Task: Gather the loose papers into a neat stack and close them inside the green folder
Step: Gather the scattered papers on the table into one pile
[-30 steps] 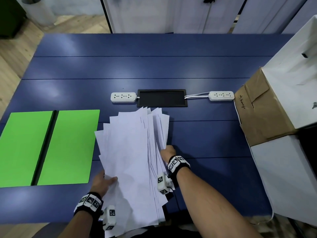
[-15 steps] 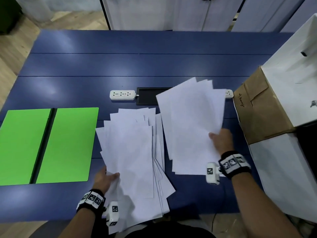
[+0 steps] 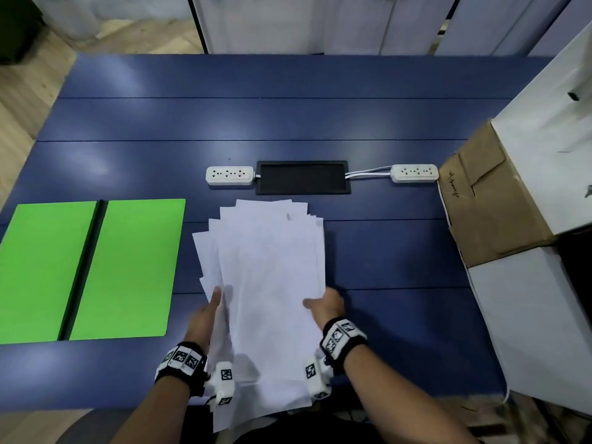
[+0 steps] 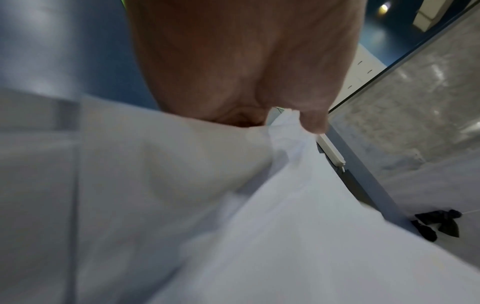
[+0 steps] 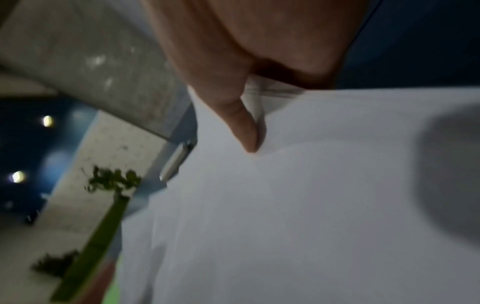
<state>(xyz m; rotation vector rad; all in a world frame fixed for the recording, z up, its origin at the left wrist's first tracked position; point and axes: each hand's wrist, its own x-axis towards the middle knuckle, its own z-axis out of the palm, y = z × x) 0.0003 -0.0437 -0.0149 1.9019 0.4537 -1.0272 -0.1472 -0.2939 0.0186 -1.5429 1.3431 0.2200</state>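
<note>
Half a second ago your right hand [image 3: 325, 304] held a bunch of sheets up and off to the right, apart from the rest; now that bunch is back on top of the papers [image 3: 266, 270], and the whole lot sits as one pile in the middle of the blue table [image 3: 288, 123], its near end hanging over the table edge toward you. Your right hand pinches the pile's right edge, thumb on top and fingers underneath, as the right wrist view shows. Your left hand [image 3: 205, 315] grips the left edge, thumb over the sheets; its other fingers are hidden under the paper. The pile is gathered but not neat: sheets fan out at the far end and along the left side. The green folder [image 3: 134, 267] lies open and flat just left of the papers, nothing inside. So, judging by this, the collecting looks done, and you need to square the edges before carrying the stack across.
</note>
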